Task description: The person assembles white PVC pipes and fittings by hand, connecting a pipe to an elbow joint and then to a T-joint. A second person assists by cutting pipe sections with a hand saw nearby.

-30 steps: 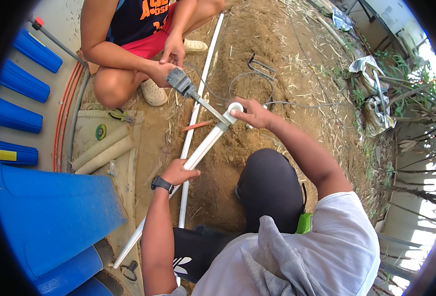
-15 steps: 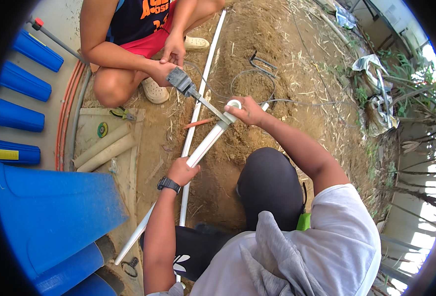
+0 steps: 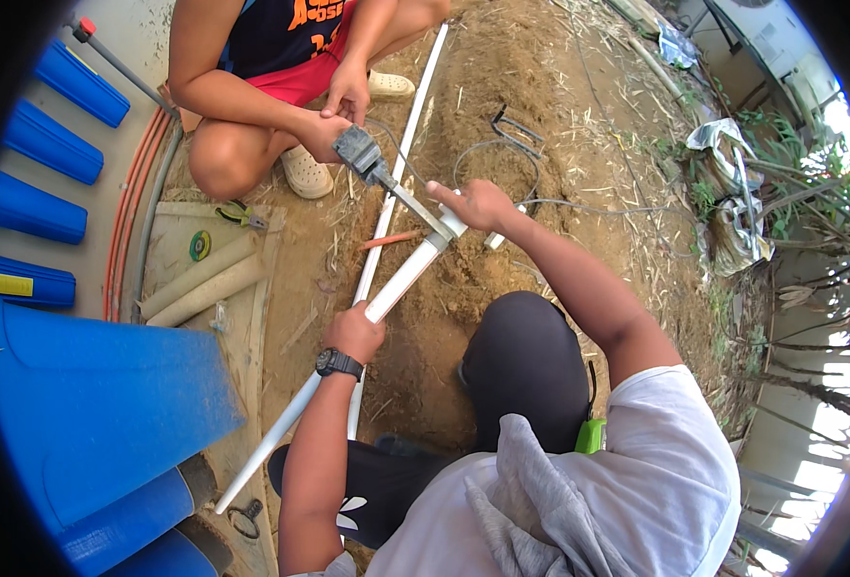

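My left hand (image 3: 353, 334), with a black watch at its wrist, is closed around a white plastic pipe (image 3: 404, 279) that slants from lower left to upper right. At the pipe's upper end, my right hand (image 3: 483, 205) grips a short white pipe fitting (image 3: 453, 223), its fingers covering most of it. Between pipe and fitting sits the flat metal end of a pipe heating iron (image 3: 415, 205). A co-worker's hand (image 3: 324, 137) holds the iron by its dark grey body. Whether both plastic ends touch the heated part is too small to tell.
Another long white pipe (image 3: 413, 120) lies on the soil beneath. Blue bins (image 3: 108, 385) stand at left. Green-handled pliers (image 3: 240, 215), a disc (image 3: 200, 245) and beige tubes (image 3: 204, 288) rest on a board. A grey cable (image 3: 598, 206) crosses the dirt. A co-worker squats opposite.
My right hand has turned over the fitting, so its round opening, visible before, is now hidden. My left hand still grips the pipe, and the heating iron remains between the parts.
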The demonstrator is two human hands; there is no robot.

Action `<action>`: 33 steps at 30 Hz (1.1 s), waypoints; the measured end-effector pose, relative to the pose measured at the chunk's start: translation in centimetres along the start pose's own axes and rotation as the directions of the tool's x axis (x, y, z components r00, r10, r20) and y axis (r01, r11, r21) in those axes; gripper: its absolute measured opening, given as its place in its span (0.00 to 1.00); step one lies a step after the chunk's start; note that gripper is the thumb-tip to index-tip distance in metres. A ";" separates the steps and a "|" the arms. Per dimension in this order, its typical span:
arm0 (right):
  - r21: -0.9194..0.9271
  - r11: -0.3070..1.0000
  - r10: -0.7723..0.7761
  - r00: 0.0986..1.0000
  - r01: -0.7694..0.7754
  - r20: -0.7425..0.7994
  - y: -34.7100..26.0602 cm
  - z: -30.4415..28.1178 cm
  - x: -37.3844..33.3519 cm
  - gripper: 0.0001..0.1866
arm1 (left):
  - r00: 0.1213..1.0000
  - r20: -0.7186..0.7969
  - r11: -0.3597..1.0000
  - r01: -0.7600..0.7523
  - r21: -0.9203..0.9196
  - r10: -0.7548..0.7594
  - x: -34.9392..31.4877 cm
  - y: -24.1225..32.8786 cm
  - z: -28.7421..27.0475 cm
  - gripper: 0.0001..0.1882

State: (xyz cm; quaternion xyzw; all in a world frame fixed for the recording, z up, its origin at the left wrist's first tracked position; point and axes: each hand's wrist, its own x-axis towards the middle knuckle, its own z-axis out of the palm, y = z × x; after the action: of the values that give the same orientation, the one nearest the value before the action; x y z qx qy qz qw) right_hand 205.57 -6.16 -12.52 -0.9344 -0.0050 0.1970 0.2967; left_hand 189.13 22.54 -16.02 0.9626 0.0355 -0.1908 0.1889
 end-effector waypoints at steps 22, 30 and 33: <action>0.441 0.872 -0.289 0.950 0.210 0.118 2.3 -0.5 -0.9 0.25 | 0.792 0.592 0.814 0.241 -0.529 0.150 3.5 -1.5 -2.7 0.25; 0.394 0.893 -0.233 0.972 0.218 -0.010 2.6 1.4 0.4 0.24 | 0.963 0.213 0.944 -0.088 -0.319 0.162 2.4 -1.8 0.0 0.24; 0.369 0.920 -0.159 0.986 0.133 0.041 2.4 1.2 0.6 0.26 | 0.981 0.182 0.976 -0.030 -0.216 0.070 1.5 -0.8 -0.2 0.23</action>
State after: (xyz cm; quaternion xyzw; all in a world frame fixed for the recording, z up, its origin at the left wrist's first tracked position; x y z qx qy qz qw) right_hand 205.38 -7.39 -14.95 -0.8526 -0.0485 0.2046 0.4783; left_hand 190.45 23.31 -16.72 0.9152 0.0134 -0.2713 0.2977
